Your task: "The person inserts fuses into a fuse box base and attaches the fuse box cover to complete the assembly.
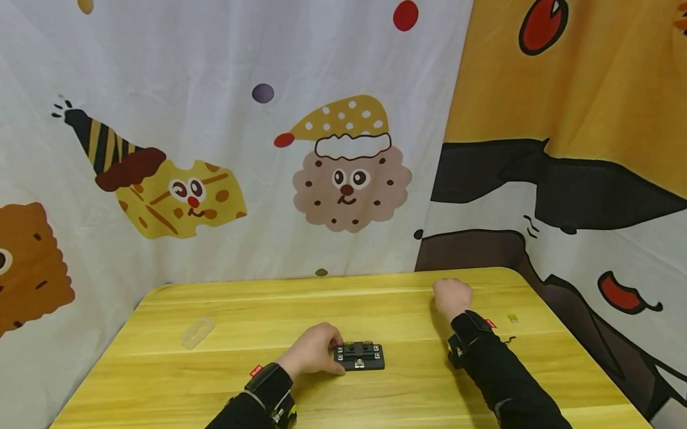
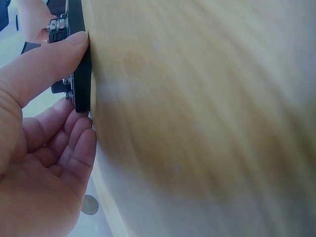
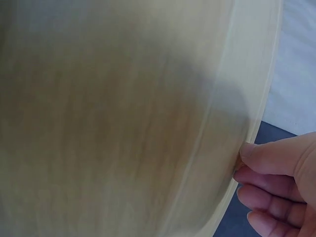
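Observation:
A small black rectangular block (image 1: 360, 359) with silvery metal terminals lies on the wooden table, a little right of the table's middle. My left hand (image 1: 314, 349) grips its left end between thumb and fingers. The left wrist view shows the thumb on one long side of the black block (image 2: 83, 74) and curled fingertips at its end. Toward the back right of the table is my right hand (image 1: 452, 297), fingers curled in. Up close, the right hand (image 3: 281, 182) has thumb tip and index finger brought together, with nothing distinct visible between them.
A clear plastic piece (image 1: 198, 333) lies at the left of the wooden table (image 1: 239, 306). On the right are a tiny yellow-green part (image 1: 513, 319) and a short dark wire-like piece (image 1: 509, 340) beside the right sleeve. A patterned curtain (image 1: 202, 68) hangs behind the table.

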The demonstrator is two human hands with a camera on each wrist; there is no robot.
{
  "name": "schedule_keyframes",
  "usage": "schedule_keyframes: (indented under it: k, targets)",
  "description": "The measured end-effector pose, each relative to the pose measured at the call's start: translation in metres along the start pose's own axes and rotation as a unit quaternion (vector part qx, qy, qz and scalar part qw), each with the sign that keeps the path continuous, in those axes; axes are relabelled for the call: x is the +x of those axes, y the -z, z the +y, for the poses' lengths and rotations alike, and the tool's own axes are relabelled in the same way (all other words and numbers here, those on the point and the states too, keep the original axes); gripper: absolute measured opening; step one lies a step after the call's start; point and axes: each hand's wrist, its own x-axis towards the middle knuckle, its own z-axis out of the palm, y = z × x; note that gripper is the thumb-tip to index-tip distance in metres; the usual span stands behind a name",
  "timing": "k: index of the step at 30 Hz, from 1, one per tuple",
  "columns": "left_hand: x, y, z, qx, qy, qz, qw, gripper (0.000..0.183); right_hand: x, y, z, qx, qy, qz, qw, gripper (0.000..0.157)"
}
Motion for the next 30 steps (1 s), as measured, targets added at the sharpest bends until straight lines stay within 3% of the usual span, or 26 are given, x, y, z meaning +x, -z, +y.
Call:
schedule_keyframes:
  k: [9,18,22,27,30]
  targets:
    - [0.001,-0.001,-0.002,0.0,-0.002,-0.001,1.0,0.044,0.001,0.0,0.0,-0.008,0.014,0.019,1.0,0.009]
    - [0.0,-0.002,-0.001,0.0,0.003,-0.003,1.0,0.044,-0.002,0.004,0.005,0.009,0.004,0.01,1.0,0.014]
    - [0.0,-0.001,0.0,0.003,0.001,-0.002,1.0,0.043,-0.005,0.007,0.009,0.035,0.003,0.007,0.999,0.024]
    - [0.0,0.0,0.001,0.004,0.003,-0.003,1.0,0.043,-0.01,0.015,0.007,0.079,0.005,0.001,0.997,0.011]
    - [0.0,0.001,0.001,0.005,0.005,-0.004,1.0,0.043,-0.012,0.021,0.004,0.103,0.011,-0.003,0.995,0.014]
